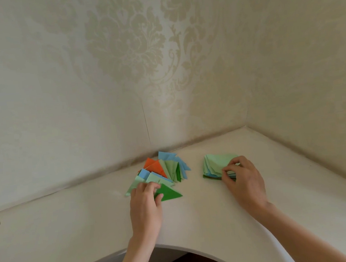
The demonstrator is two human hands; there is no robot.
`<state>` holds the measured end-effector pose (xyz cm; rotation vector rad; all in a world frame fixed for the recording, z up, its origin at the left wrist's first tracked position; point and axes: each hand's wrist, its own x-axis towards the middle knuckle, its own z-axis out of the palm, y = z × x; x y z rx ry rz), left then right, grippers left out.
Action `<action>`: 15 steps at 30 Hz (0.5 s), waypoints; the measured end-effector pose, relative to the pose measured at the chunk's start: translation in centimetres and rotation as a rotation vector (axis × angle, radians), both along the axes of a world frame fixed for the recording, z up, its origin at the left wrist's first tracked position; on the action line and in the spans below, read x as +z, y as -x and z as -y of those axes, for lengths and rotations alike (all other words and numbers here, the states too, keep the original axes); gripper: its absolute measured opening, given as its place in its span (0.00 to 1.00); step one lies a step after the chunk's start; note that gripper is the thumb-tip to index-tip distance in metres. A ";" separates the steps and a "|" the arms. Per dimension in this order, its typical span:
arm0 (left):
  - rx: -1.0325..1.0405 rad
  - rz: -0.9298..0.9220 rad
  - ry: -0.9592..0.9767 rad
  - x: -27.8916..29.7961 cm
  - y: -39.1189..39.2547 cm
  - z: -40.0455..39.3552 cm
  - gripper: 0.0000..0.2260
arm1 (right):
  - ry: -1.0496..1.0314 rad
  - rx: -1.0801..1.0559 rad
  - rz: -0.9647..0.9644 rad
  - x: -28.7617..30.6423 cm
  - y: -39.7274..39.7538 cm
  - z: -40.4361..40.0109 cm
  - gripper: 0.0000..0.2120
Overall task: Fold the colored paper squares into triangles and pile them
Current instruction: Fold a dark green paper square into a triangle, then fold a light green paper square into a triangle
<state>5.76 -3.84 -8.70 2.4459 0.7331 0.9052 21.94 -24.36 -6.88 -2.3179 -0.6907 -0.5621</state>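
A: Where's the paper?
B: Left hand (145, 200) pinches a green triangle (168, 192) at the pile (165, 170); right hand (243, 177) grips the stack (216, 165) of squares, its lower sheets hidden.

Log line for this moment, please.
left hand: holds dark green triangle at pile | right hand: pinches top sheet of square stack

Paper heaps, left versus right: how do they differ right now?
The left pile holds folded triangles, fanned loosely; the right stack holds unfolded squares, roughly aligned. The pile mixes orange, blue and greens; the stack shows pale green on top. Both lie on the table, each touched by a hand: left hand, right hand.
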 end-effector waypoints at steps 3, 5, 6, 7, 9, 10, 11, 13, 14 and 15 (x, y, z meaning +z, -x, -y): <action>0.002 0.017 -0.002 -0.4 0.1 0.5 0.07 | 0.144 0.031 0.039 -0.5 -0.4 0.3 0.16; 0.008 0.024 -0.008 -0.5 0.1 0.6 0.06 | 0.265 0.043 0.053 -0.7 -0.5 0.2 0.20; 0.008 0.025 -0.006 -0.5 0.1 0.6 0.06 | 0.286 0.050 0.033 -0.8 -0.5 0.2 0.20; 0.006 0.025 -0.001 -0.5 0.1 0.6 0.06 | 0.290 0.053 0.005 -0.9 -0.4 0.1 0.18; 0.004 0.030 0.006 -0.5 0.1 0.6 0.05 | 0.273 0.042 -0.002 -0.8 0.1 0.0 0.12; 0.004 0.031 0.002 -0.5 0.1 0.6 0.05 | 0.257 0.035 0.019 -0.7 0.3 -0.1 0.08; 0.003 0.032 -0.005 -0.5 0.1 0.6 0.05 | 0.235 0.024 0.045 -0.7 0.4 -0.2 0.05; 0.003 0.031 -0.012 -0.5 0.1 0.5 0.04 | 0.198 0.005 0.071 -0.7 0.5 -0.2 0.04; 0.003 0.030 -0.010 -0.6 0.0 0.5 0.04 | 0.187 -0.003 0.080 -0.7 0.5 -0.2 0.05; 0.001 0.028 -0.008 -0.6 0.0 0.5 0.04 | 0.173 -0.012 0.089 -0.7 0.5 -0.2 0.06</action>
